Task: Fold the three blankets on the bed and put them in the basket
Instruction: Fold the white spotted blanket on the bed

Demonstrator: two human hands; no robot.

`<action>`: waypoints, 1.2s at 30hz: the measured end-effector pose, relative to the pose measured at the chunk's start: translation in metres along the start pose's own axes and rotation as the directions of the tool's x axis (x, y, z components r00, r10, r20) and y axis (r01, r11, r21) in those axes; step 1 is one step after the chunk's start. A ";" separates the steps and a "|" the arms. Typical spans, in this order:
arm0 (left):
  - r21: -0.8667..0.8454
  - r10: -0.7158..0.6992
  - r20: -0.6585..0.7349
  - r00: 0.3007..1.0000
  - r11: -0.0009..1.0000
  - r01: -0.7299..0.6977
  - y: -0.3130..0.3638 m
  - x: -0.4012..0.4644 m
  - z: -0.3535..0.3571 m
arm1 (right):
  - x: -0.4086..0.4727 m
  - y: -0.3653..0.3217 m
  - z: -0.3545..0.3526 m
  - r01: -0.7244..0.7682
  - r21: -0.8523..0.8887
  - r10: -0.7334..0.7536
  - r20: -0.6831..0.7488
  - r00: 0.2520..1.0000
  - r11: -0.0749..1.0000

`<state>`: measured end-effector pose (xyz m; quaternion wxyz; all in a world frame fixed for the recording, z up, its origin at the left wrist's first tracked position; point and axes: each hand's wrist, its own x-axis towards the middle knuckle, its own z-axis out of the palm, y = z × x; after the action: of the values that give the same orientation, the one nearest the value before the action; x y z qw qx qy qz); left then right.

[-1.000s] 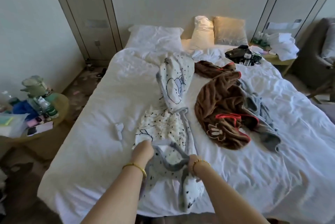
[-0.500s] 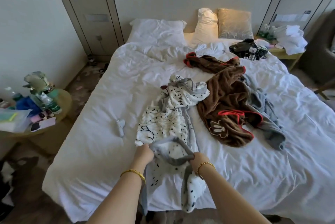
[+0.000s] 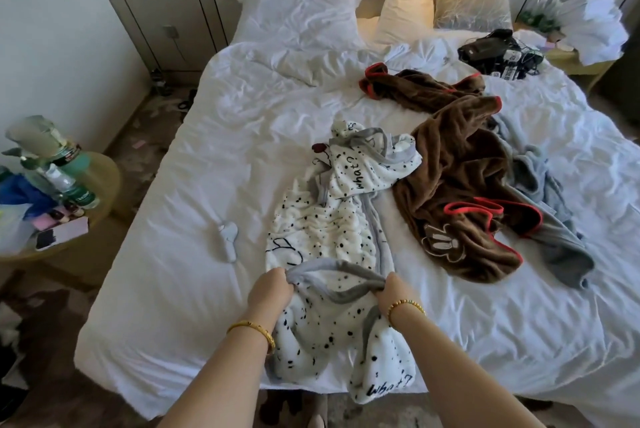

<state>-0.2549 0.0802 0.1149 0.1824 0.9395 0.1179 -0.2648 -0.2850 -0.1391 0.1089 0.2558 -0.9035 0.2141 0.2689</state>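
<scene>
A white blanket with black spots and grey trim [image 3: 329, 227] lies bunched along the middle of the bed [image 3: 180, 206], its near end hanging over the foot edge. My left hand [image 3: 272, 289] and my right hand [image 3: 393, 291] each grip the grey hem, a short span apart. To the right lies a crumpled brown blanket with red trim [image 3: 460, 178]. A grey blanket [image 3: 550, 220] lies partly under it, further right. No basket is in view.
Pillows [image 3: 301, 12] lean at the headboard. A black bag with cables [image 3: 498, 50] sits at the bed's far right. A small white object [image 3: 228, 235] lies left of the spotted blanket. A round side table [image 3: 104, 178] with bottles stands at left.
The spotted blanket's far end has been pulled toward me and now lies bunched mid-bed. Both hands keep their grip on the grey hem.
</scene>
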 end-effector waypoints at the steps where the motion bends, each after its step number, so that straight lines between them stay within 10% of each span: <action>1: 0.012 -0.005 0.008 1.000 1.000 0.005 -0.001 0.013 0.001 | 0.012 -0.005 0.002 -0.044 0.001 0.044 0.010 0.999 0.999; 19: -0.297 -0.362 0.109 0.926 0.877 0.378 -0.024 0.222 0.087 | 0.224 0.018 0.078 -0.437 0.351 0.413 0.146 0.899 0.828; 25: -0.214 -0.236 0.183 0.954 0.938 0.273 0.018 0.211 0.065 | 0.219 0.000 0.062 -0.281 0.256 0.260 0.114 0.959 0.925; 31: -0.262 -0.011 -0.121 0.993 0.965 -0.021 0.093 0.198 -0.074 | 0.195 -0.114 -0.055 0.050 0.336 -0.016 -0.102 0.995 0.941; 36: -0.385 0.165 -0.413 0.896 0.860 -0.336 0.197 0.167 -0.277 | 0.139 -0.269 -0.243 0.492 0.223 -0.366 -0.435 0.823 0.842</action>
<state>0.0730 0.0353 0.2996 0.4014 0.9119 0.0821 -0.0244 0.0534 -0.1044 0.2958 0.4099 -0.9077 0.0886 -0.0136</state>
